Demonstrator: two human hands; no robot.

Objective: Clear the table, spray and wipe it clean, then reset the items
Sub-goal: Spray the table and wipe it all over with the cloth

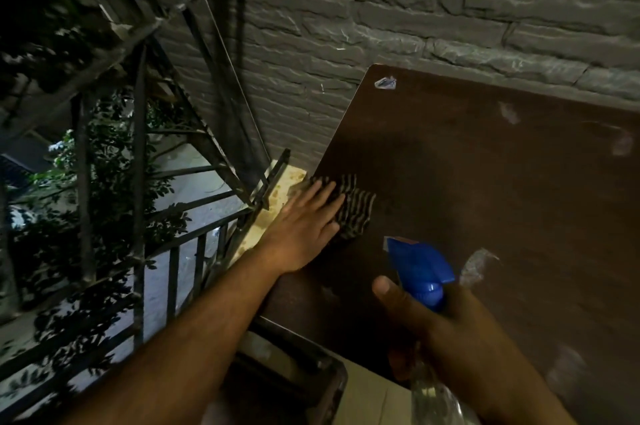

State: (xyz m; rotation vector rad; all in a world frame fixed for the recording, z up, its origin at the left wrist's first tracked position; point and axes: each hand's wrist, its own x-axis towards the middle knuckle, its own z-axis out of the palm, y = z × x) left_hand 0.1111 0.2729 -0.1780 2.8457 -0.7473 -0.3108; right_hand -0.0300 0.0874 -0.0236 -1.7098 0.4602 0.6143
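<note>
Fingers of my left hand lie straight and slightly spread, pressing a striped cloth flat near the left edge of the brown bench. Fingers of my right hand curl round the neck of a clear spray bottle with a blue trigger head, held over the bench's near edge.

Left hand: flat, fingers straight, pressing striped cloth onto table near its left edge.
Right hand: gripping spray bottle by the neck; blue head points away, clear body below the fist.
Table surface: dark brown, pale smears scattered.
Surroundings: grey stone wall behind; metal railing at left, foliage beyond.
</note>
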